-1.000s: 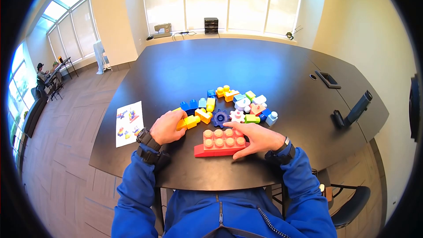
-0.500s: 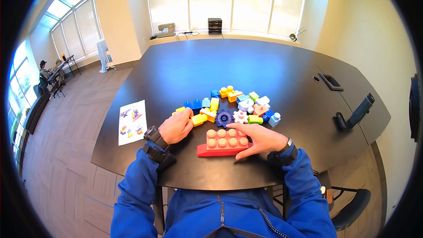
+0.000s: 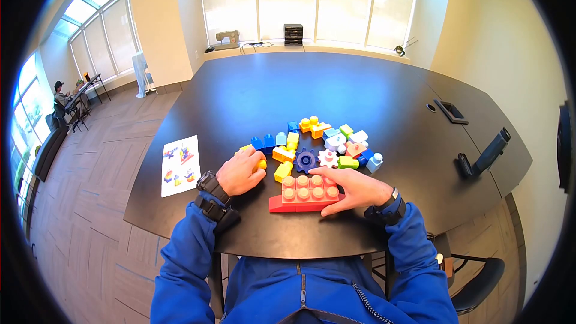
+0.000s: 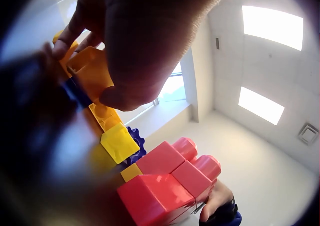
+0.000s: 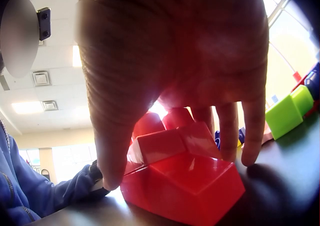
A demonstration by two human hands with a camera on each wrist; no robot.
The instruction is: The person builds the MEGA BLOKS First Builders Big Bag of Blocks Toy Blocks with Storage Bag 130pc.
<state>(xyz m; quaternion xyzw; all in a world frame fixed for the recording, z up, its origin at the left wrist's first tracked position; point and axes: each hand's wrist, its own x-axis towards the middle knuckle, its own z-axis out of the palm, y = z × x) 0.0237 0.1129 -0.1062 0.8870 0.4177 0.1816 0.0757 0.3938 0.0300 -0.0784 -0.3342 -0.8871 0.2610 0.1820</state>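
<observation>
My left hand pinches an orange-yellow toy brick between thumb and fingers, at the left end of a loose heap. Just right of it lies a separate yellow brick, with a dark blue gear beyond. My right hand spans the right end of a red brick with two rows of studs, its thumb on the near side and fingers on the far side. That brick sits on a longer red base piece with a sloped end, close to the table's front edge.
Behind the red bricks lie a pink-white gear, a green brick, blue bricks and several others. A printed picture sheet lies at left. On the right stands a black device. A person sits far left.
A yellow brick has shifted right, away from my left hand, and now lies apart near the red bricks. My right hand stays at the red brick. The head view has shifted slightly.
</observation>
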